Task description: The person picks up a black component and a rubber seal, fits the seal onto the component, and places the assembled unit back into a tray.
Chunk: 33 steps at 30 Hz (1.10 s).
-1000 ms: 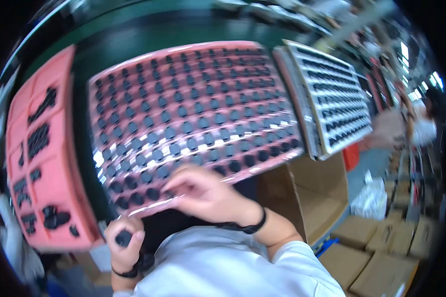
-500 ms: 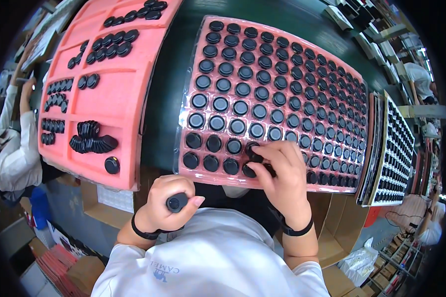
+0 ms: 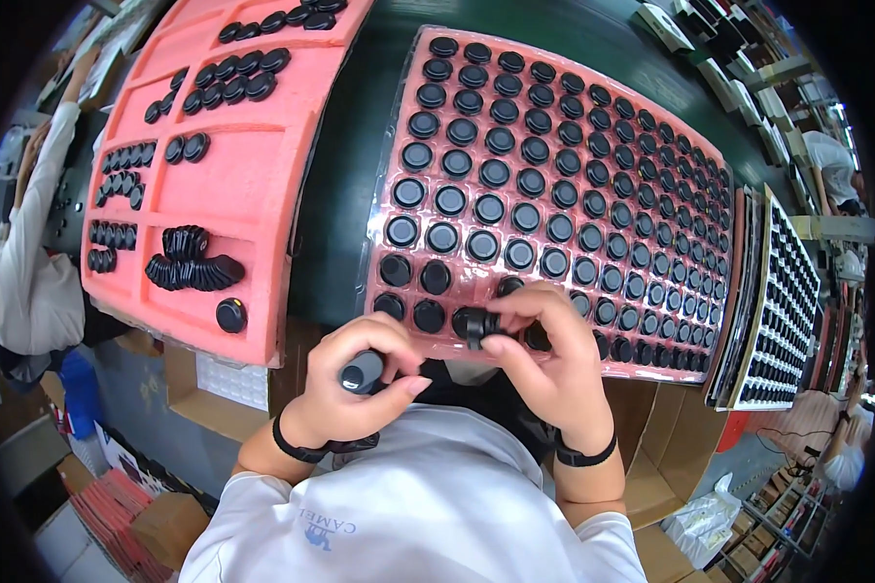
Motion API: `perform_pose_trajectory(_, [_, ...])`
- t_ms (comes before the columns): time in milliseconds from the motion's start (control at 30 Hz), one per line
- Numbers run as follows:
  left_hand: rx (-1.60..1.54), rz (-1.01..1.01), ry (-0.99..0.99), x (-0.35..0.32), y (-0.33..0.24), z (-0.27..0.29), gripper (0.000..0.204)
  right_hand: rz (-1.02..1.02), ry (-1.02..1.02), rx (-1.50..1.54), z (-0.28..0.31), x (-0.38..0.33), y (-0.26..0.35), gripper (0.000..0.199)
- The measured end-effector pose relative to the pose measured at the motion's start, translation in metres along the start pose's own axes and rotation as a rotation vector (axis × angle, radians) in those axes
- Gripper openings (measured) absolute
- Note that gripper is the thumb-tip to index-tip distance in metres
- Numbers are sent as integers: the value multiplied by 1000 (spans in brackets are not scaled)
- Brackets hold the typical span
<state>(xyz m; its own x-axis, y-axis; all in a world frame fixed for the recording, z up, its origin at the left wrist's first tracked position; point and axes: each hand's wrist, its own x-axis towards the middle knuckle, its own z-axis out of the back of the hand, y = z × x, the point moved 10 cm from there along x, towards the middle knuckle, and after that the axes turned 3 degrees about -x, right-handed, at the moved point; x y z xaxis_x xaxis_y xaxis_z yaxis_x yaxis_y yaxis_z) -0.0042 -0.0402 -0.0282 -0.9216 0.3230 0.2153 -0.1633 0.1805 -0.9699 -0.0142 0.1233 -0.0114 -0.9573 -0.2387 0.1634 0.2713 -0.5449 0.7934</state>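
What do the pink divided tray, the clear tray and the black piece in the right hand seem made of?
Pink divided tray: probably matt foam, from its thick, soft-looking walls.
Clear tray: likely thin, glossy moulded plastic; it glints and pink shows through.
Black piece in the right hand: plastic or metal; only dark sheen shows.

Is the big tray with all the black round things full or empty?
Nearly full: rows of black parts fill the tray, though a bare pocket shows near the right hand.

Black round piece (image 3: pixel 477 327), seemingly tilted, in right fingers (image 3: pixel 551 310); dark cylinder (image 3: pixel 361 372) in left fingers (image 3: pixel 367 333).
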Motion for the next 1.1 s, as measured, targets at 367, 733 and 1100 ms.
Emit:
perform_pose_trajectory(367, [397,-290,136,12,-25,-53,46,-229,60,719,-15,-36,-19,26])
perform_pose_trajectory(733, [151,-59,119,13,-7,-54,38,-226,7,970,-12,-42,-23,21])
perform_pose_trajectory(1100, [-223,98,82,8,20,-52,41,-291,-77,1348,-23,-44,-35,36])
